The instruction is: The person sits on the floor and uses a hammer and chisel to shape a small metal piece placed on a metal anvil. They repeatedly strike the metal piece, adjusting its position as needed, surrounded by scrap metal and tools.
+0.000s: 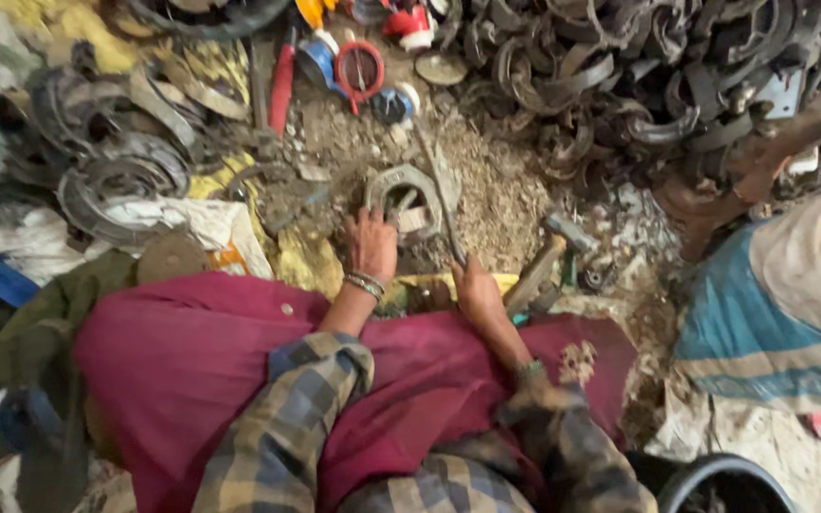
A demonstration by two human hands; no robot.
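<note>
A: Entry, head view, read left to right. What lay at far left?

B: One heap of dark curved metal clamps [111, 157] on pale sacking; pieces overlapped, so no count was possible. Beside it lay one red-handled tool [281, 84], then one red ring-shaped part [360, 66] and a blue cap [318, 57], partly cut by the top edge.

A: Hands?

B: Two counted. The left hand [372, 244], with a metal bangle at the wrist, lay flat and fingers spread on the rim of one grey horseshoe-shaped metal clamp [407, 198], which sat on the gritty ground at centre, just ahead of the maroon cloth [192, 361] over the lap. The right hand [476, 288] was closed around one long thin metal rod [441, 195] that ran up across the clamp; its tip was hard to make out.

A: Right of that?

B: One wooden-handled hammer [545, 258] lay just beside the right hand. Above right, a second, larger pile of dark metal clamps [639, 85], uncountable. A second person in blue-striped cloth [762, 323] reached into it, blurred. One black bucket rim [724, 480] was cut off at the bottom edge.

A: Labels?

B: One crumpled white-and-orange wrapper [225, 249] at left, print unreadable.
</note>
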